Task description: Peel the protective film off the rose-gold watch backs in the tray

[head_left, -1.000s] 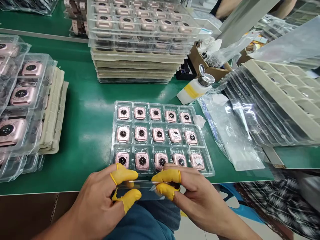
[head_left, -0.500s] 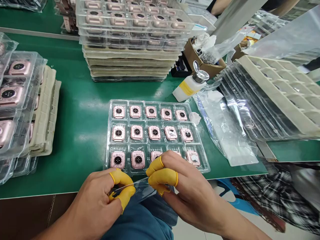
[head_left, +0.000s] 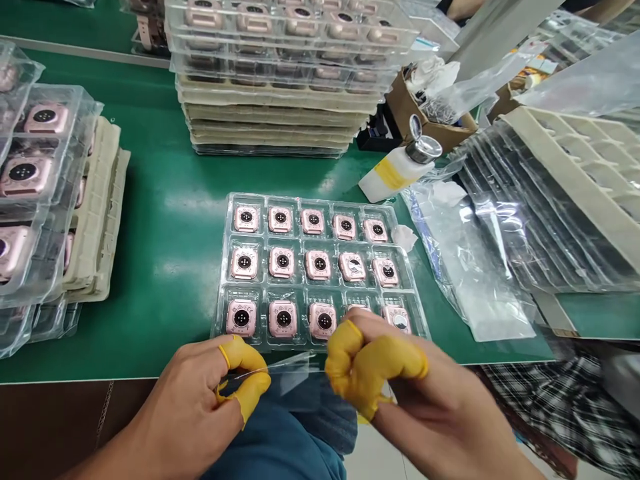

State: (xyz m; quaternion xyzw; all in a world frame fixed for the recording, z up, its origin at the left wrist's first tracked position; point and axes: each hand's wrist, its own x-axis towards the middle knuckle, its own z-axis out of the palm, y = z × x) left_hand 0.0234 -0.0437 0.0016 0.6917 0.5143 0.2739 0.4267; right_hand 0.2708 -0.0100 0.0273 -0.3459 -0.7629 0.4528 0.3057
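My left hand [head_left: 215, 387], with yellow finger cots on its fingertips, pinches the left end of a thin clear plastic film [head_left: 295, 373]. The film stretches to the right above my lap, at the front edge of the table. My right hand [head_left: 395, 373], also in yellow finger cots and slightly blurred, is closed beside the film's right end. What sits between its fingertips is hidden. Just beyond both hands lies a clear plastic tray [head_left: 265, 290] with pink smartwatch cases [head_left: 283, 319] in its compartments, backs up. My right hand covers part of its front row.
Tall stacked trays of watch cases [head_left: 280, 100] stand behind, more stacked trays [head_left: 95, 220] at left. A pump bottle [head_left: 397, 170], a plastic bag [head_left: 465, 267] and a leaning tray stack [head_left: 565, 200] are at right. A cardboard box [head_left: 450, 130] holds crumpled waste.
My right hand has moved right, away from my left hand, its fingers curling more. More of the film shows between the hands. The view has shifted slightly; my left hand keeps its hold.
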